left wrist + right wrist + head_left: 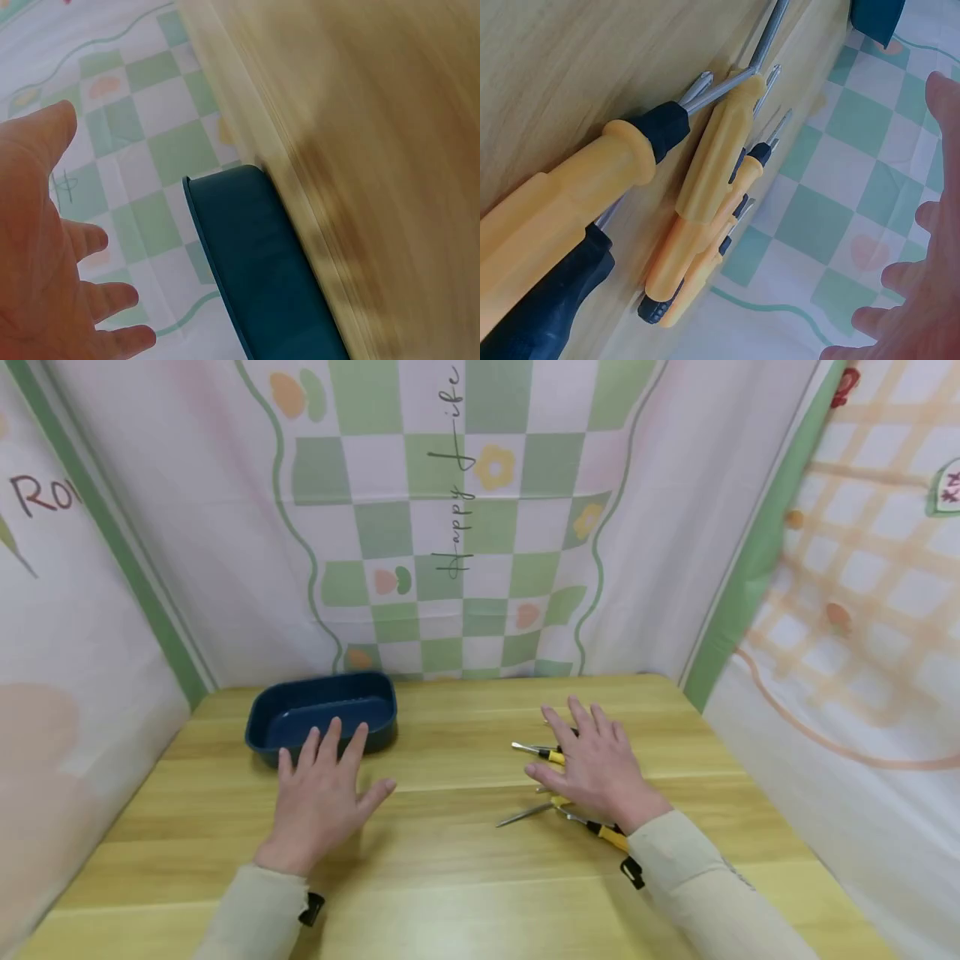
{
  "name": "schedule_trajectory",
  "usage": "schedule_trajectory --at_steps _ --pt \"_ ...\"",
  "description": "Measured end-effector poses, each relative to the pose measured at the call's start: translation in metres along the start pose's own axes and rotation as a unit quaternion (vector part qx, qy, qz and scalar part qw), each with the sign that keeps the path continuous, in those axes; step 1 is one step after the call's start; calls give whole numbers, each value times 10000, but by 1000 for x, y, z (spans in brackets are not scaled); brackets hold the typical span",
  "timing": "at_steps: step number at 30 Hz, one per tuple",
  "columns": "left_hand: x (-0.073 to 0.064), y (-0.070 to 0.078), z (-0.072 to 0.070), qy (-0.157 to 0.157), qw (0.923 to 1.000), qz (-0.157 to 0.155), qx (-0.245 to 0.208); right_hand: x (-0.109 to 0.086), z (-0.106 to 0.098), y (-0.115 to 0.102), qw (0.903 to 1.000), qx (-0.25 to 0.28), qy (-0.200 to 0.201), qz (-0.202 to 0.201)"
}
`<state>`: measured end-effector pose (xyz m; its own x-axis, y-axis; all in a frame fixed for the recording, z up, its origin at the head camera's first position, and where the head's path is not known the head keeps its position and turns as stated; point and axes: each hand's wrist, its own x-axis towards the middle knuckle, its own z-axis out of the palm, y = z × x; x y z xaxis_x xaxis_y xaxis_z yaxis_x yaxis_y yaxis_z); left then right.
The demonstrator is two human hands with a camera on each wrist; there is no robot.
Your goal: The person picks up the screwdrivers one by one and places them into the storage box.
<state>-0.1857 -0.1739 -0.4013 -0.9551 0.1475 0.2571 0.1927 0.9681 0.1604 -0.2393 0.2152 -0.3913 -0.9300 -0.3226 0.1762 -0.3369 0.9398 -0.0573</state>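
Observation:
Both hands hover over the table with fingers spread and nothing held. My left hand (318, 806) is just in front of a dark blue rectangular bin (322, 710), its fingertips overlapping the near wall in the head view. In the left wrist view the bin (255, 262) stands apart from the left fingers (112, 300). My right hand (600, 768) is above a loose group of screwdrivers (611, 837), hiding part of them. The right wrist view shows several screwdrivers (720, 150) with yellow handles, some with black parts, lying beneath the right hand (922, 285).
The wooden table (442, 860) carries the bin at back left and the screwdrivers at right. Behind it hangs a green-and-white checked curtain (435, 527). Printed cloth walls (847, 693) close in the sides.

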Motion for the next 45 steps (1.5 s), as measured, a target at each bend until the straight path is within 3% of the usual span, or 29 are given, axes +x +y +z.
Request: schedule_trajectory --at_steps 9,32,45 --pt "5 -11 0 -7 9999 -112 73 -3 -1 7 10000 -81 -46 28" --pt "21 -58 -16 95 9989 -458 101 -3 1 9 9999 -42 -37 97" --pt "31 -80 -20 -6 9961 -872 163 -6 0 10 9999 -62 -69 100"
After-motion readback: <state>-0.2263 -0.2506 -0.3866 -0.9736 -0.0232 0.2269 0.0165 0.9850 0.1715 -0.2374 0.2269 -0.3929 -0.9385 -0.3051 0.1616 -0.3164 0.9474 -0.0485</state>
